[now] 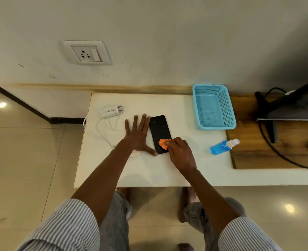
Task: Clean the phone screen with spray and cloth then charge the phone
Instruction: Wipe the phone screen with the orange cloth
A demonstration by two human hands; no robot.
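While the left hand [137, 135] lies flat on the white table [149, 171] with its fingers straight and spread, its thumb reaches to the near left corner of the black smartphone [159, 131] and its fingers run along the phone's left side; whether they touch the phone cannot be told. That phone lies screen up near the middle of the table, its long axis running from the near edge toward the wall edge and tilted slightly. On the near end of the screen the right hand [181, 153] has its fingers curled round a bunched orange cloth [163, 143], holding it down against the glass. A blue spray bottle [222, 147] with a clear cap lies on its side toward the right edge of the white top, well apart from the phone. A light blue plastic basket [196, 98] stands at the far right corner by the wall. Near the far left corner rests a white charger plug [111, 111], and its white cable [102, 133] loops along the left edge and runs under the left wrist. On the wall above the table sits a white wall socket [87, 53]
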